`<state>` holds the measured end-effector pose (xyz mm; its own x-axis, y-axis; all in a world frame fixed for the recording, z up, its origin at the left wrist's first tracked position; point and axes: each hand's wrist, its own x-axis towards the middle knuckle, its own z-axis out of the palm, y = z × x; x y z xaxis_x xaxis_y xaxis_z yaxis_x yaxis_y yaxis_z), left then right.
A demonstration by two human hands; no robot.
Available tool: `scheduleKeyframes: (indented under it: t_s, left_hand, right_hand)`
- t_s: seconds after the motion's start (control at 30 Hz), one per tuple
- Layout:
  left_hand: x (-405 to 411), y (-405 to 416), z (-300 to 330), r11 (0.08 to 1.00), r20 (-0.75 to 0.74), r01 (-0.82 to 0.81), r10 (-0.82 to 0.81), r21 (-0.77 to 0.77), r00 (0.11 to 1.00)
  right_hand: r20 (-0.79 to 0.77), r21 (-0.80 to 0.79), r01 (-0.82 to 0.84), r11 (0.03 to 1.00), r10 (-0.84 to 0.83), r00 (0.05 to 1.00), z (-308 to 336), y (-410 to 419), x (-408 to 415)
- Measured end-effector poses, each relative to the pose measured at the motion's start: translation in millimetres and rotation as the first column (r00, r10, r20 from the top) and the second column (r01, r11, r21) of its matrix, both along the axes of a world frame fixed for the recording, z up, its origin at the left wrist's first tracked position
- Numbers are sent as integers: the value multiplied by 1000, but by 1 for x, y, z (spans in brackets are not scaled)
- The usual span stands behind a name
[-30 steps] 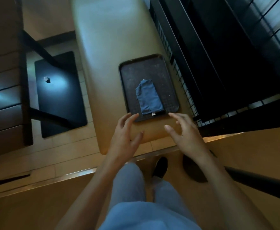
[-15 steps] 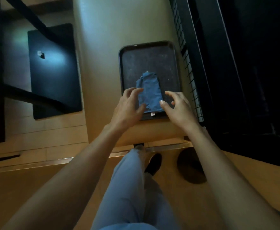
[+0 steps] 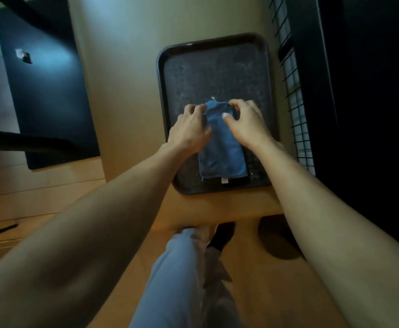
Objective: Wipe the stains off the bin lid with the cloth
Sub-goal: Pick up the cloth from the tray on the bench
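Observation:
A folded blue cloth (image 3: 222, 152) lies on a dark textured tray (image 3: 215, 74), which sits on top of a tall beige bin lid (image 3: 127, 67). My left hand (image 3: 190, 130) pinches the cloth's far left corner with curled fingers. My right hand (image 3: 244, 121) pinches the far right corner, thumb on top of the fabric. A small pale tag sticks out of the cloth's near edge. Pale marks show on the tray's far half.
A black wire-grid rack (image 3: 295, 95) runs along the right of the bin. To the left, lower down, stands a dark table (image 3: 44, 91) with a small crumpled scrap (image 3: 23, 55) on it. My legs and a dark shoe (image 3: 222, 235) are below, on the wooden floor.
Both hands have reached forward over the cloth, from its near end to its far corners, and now pinch them. The camera has moved closer to the tray.

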<state>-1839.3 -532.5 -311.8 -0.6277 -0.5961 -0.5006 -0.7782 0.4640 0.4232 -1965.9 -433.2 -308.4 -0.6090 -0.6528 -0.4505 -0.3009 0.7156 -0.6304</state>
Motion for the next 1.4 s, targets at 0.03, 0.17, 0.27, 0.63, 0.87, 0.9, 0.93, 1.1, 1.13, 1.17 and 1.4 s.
scheduleKeyframes:
  t_s: [0.03, 0.17, 0.27, 0.63, 0.87, 0.9, 0.93, 1.1, 1.13, 1.17, 1.4]
  left_hand:
    - [-5, -5, -7, 1000, 5, 0, 0, 8, 1000]
    - [-17, -16, -32, 1000, 3, -2, 2, 19, 1000]
    - [-18, -14, -40, 1000, 10, 2, -2, -3, 1000]
    - [-1, 13, -25, 985, -42, -114, 120, 133, 992]
    - [25, 45, 18, 981, -181, -126, 151, 145, 972]
    - [30, 50, 24, 983, -198, -131, 155, 129, 968]
    - [34, 57, 31, 984, -216, -138, 161, 115, 963]
    - [53, 89, 73, 980, -369, -184, 200, 78, 908]
    - [57, 95, 83, 979, -395, -193, 206, 73, 895]
    - [61, 100, 92, 978, -419, -195, 205, 69, 884]
    - [86, 127, 160, 981, -518, -177, 109, -82, 848]
  right_hand:
    - [3, 12, -14, 1000, 14, 1000, -9, -7, -2]
    - [-50, 91, -114, 989, 119, 992, -38, -23, -7]
    - [-83, 127, -108, 986, 119, 989, -48, -27, -9]
    - [-64, 47, -81, 996, 84, 994, -31, 10, 6]
    - [-23, -87, -27, 996, 25, 999, 11, 44, 19]
    - [-12, -108, -17, 994, 15, 1000, 18, 49, 21]
    - [-4, -123, -7, 992, 6, 1000, 26, 54, 23]
    - [66, -226, 30, 974, -15, 998, 73, 85, 34]
    - [72, -249, 31, 968, -14, 997, 84, 91, 38]
    - [74, -269, 27, 963, -8, 997, 95, 97, 42]
    - [25, -404, -58, 913, 74, 997, 180, 126, 68]
